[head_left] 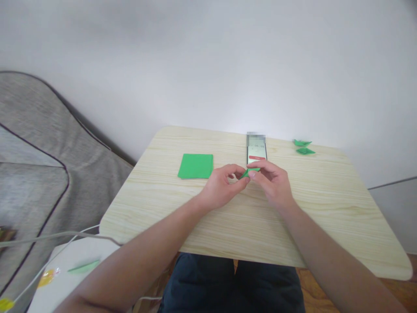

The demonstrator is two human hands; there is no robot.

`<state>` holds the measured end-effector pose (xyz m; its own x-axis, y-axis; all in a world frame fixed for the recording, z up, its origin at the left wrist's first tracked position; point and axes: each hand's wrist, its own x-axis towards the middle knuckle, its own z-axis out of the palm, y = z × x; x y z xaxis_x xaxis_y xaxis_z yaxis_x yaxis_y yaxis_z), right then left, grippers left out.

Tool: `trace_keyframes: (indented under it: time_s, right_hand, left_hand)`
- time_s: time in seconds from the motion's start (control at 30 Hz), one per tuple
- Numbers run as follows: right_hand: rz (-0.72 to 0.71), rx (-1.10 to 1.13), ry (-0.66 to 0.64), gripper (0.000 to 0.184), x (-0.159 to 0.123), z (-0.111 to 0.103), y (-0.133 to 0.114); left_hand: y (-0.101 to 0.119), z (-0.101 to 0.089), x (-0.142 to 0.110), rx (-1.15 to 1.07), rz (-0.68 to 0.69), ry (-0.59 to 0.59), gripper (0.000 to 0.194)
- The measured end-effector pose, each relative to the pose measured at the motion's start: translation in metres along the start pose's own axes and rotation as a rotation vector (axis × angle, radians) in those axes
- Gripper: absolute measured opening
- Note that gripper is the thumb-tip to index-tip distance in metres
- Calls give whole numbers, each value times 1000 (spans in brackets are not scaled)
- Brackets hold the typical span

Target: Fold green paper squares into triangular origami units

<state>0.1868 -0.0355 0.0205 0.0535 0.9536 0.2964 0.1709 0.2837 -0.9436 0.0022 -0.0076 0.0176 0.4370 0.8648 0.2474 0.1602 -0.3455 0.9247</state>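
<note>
Between my two hands is a small folded piece of green paper (253, 170), held just above the table and partly hidden by fingers. My left hand (224, 184) pinches its left end between thumb and fingers. On the other end, my right hand (272, 180) closes its thumb and fingertips. A phone (257, 150) with its screen lit lies right behind the hands, its lower end covered by them. To the left is a stack of green square paper (196, 166). Two folded green paper boats (305, 151) lie at the far right, one behind the other.
The pale wooden table (325, 208) has its back edge close to a white wall (208, 65). A grey cushioned seat (32, 130) stands at the left. Below it, a white surface (65, 287) carries a green paper piece (84, 267); cables (65, 234) cross there.
</note>
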Motion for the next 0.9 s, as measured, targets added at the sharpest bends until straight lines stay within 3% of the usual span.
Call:
trace_keyframes:
  time_s: [0.1,0.6,0.9]
  right_hand:
    - [24,15,11,10,1,-1,5]
    - [78,7,45,18,2,0,7]
    - [82,16,65,16,1,0,4]
  left_hand:
    - [0,-1,0,47,21,32,12]
    - [0,0,1,-44,-11,142,22]
    - [-1,-1,1,-67,-2,144,20]
